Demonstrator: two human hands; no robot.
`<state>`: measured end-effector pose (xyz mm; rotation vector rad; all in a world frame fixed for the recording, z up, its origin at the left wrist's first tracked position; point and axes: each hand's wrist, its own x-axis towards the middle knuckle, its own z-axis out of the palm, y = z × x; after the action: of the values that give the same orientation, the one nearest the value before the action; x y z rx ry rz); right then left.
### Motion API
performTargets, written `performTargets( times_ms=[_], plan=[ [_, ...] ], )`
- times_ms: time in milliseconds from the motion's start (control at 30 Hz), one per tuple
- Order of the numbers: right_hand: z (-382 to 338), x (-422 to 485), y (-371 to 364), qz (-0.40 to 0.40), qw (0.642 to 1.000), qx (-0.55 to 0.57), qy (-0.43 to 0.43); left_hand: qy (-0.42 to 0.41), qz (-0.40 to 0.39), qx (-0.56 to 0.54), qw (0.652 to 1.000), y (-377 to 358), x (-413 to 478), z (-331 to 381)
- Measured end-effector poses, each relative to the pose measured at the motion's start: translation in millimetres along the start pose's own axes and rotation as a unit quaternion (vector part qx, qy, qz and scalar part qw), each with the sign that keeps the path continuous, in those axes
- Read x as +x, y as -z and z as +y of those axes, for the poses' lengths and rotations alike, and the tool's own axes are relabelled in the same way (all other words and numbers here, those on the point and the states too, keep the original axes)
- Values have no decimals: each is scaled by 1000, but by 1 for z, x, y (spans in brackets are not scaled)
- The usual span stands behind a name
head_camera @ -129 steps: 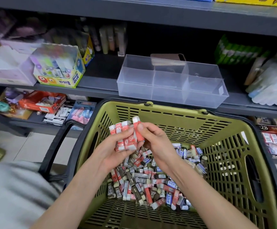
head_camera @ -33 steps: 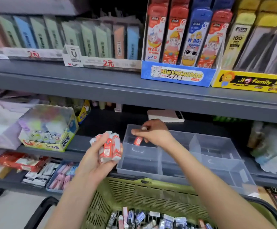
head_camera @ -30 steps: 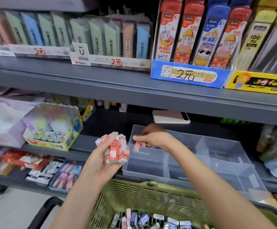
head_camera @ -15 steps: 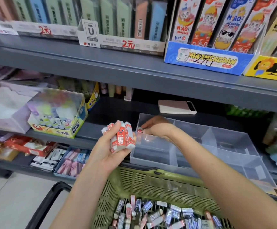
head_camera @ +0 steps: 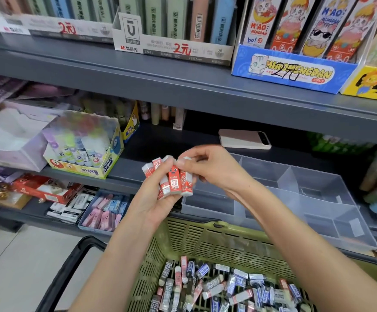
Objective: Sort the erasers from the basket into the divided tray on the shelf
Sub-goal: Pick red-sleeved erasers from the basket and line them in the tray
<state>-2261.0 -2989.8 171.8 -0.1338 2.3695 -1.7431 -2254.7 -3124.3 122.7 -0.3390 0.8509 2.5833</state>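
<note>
The left hand [head_camera: 155, 203] is raised in front of the middle shelf [head_camera: 124, 176], fingers wrapped round the lower half of a fistful of red-sleeved erasers [head_camera: 174, 179] that stand upright, white ends up. The right hand [head_camera: 212, 170] meets it from the right. Its thumb and forefinger are closed on the white tip of the rightmost eraser in the bunch, though the tips are a bit blurred, so I would only say it looks like a pinch.

Just behind and to the right of both hands sits the clear divided tray [head_camera: 318, 192] on that same shelf. Its left end is hidden by the right wrist and its partitions are plain to see further right. A pale phone [head_camera: 243, 139] lies flat on the shelf behind the tray. A box of glue sticks [head_camera: 81, 170] stands well off to the left.

Below the hands is the green basket [head_camera: 205, 242], its rim pushed up near the shelf edge and a black handle [head_camera: 70, 266] hanging down on the left. A heap of loose erasers [head_camera: 228, 287] in red, blue and dark sleeves covers its floor.
</note>
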Motion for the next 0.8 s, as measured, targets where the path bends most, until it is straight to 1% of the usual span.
performTargets(
  times_ms=[67,100,167,233,267,300,333,367,400,433,533,600,667,733,800],
  plan=[
    [3,-1,-1,25,1000,16,0,-3,11,-8,1000,-2,-1,1],
    [6,-2,0,48,998,43,2,-5,17,-12,1000,-3,-1,1],
    [7,-6,9,96,987,129,3,-8,30,-23,999,-3,-1,1],
    [12,-17,33,159,967,200,20,-8,43,-30,999,-4,-3,2],
    [17,-23,49,208,957,199,28,-8,49,-21,999,-4,-4,1],
    [24,-29,65,266,950,163,30,-9,54,-6,999,-4,-5,1],
    [31,-35,79,321,941,104,21,-15,56,12,998,-5,-6,0],
    [39,-38,90,359,932,42,6,-26,55,30,998,-6,-6,-1],
    [45,-38,97,376,927,-11,-13,-41,48,50,997,-8,-7,-1],
    [51,-35,99,372,926,-59,-32,-57,37,71,995,-12,-7,-2],
    [68,-22,95,291,933,-188,-98,-88,-20,136,987,-29,-9,-3],
    [71,-14,92,242,941,-204,-117,-90,-51,158,982,-39,-8,-5],
    [72,-8,93,178,948,-222,-142,-77,-62,158,982,-46,-5,-7],
    [73,-6,96,124,945,-250,-171,-61,-52,151,985,-50,-2,-10],
    [68,-8,101,94,948,-232,-199,-51,-34,141,988,-50,1,-14]
  ],
)
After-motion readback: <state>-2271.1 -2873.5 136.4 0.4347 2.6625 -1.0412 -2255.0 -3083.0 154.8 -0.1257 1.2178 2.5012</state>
